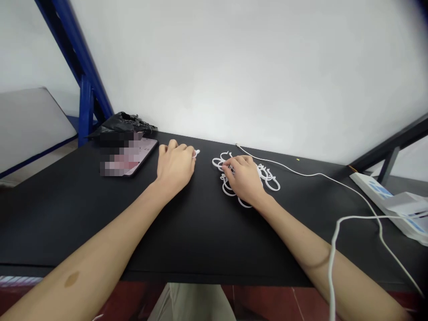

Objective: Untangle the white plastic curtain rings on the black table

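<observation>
Over the black table (200, 240), my left hand (175, 165) is closed with its knuckles up. The end of a white plastic ring (196, 153) shows at its thumb side; the rest is hidden under the fingers. To the right, my right hand (245, 178) lies over a loose pile of white plastic rings (272, 183), open loops with small knobs at their ends. Its fingers bend down among them, with thumb and forefinger close together at a ring on the pile's left side. The palm hides the middle of the pile.
A phone (143, 151), partly blurred out, lies left beside a crumpled black plastic bag (120, 122). A white cable (301, 173) runs across the right side to a white power strip (377, 191). Another white cable (334, 249) hangs before my right forearm. A white wall (234, 80) stands behind.
</observation>
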A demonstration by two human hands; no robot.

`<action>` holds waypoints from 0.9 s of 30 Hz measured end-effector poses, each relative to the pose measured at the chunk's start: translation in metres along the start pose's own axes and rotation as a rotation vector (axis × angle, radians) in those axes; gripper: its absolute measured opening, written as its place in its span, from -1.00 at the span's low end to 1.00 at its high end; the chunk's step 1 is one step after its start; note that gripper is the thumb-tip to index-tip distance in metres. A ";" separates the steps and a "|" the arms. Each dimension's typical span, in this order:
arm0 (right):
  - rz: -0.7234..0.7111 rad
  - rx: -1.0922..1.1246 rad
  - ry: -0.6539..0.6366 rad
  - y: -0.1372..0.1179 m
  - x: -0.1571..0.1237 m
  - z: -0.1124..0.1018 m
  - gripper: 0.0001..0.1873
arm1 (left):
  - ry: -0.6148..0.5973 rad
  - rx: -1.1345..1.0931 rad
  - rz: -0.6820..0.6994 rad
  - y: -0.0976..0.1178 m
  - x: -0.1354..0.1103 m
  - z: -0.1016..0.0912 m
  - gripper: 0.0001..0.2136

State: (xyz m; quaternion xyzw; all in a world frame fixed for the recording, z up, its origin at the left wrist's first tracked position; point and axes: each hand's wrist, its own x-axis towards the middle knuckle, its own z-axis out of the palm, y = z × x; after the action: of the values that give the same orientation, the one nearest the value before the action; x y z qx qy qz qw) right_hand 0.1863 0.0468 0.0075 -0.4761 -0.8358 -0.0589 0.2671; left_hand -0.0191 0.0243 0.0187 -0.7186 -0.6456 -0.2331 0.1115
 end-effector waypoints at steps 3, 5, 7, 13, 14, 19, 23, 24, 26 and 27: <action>-0.012 -0.059 -0.005 0.004 0.001 0.002 -0.76 | -0.032 0.091 0.016 -0.002 -0.002 0.001 -0.77; -0.024 -0.057 0.002 0.004 0.001 0.003 -0.78 | -0.005 0.042 0.064 -0.001 -0.002 0.002 -0.77; -0.041 -0.015 -0.004 0.003 0.001 0.003 -0.80 | -0.017 -0.049 0.170 0.001 -0.002 0.005 -0.75; -0.105 0.171 -0.083 -0.004 0.001 0.001 -0.85 | -0.157 -0.158 0.374 0.003 0.000 0.014 -0.76; -0.094 0.177 -0.096 -0.005 0.001 0.000 -0.84 | -0.156 -0.154 0.359 0.003 0.001 0.015 -0.80; -0.010 0.094 -0.110 -0.007 0.000 0.001 -0.82 | -0.126 -0.128 0.303 0.004 0.000 0.010 -0.82; 0.018 -0.024 -0.102 -0.007 0.000 0.003 -0.77 | -0.070 -0.147 0.179 0.005 -0.001 0.006 -0.83; 0.029 -0.030 -0.097 -0.007 0.000 0.003 -0.76 | -0.054 -0.171 0.151 0.005 0.000 0.006 -0.84; 0.050 -0.003 -0.072 -0.007 -0.001 0.003 -0.75 | -0.032 -0.239 0.129 0.006 0.001 0.005 -0.85; 0.061 0.021 -0.046 -0.008 -0.001 0.003 -0.72 | -0.034 -0.286 0.141 0.007 0.001 0.004 -0.86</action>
State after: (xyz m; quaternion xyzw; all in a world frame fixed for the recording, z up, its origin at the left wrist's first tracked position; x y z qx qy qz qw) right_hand 0.1789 0.0423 0.0060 -0.4997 -0.8275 -0.0310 0.2542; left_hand -0.0117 0.0266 0.0165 -0.7746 -0.5555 -0.3021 0.0134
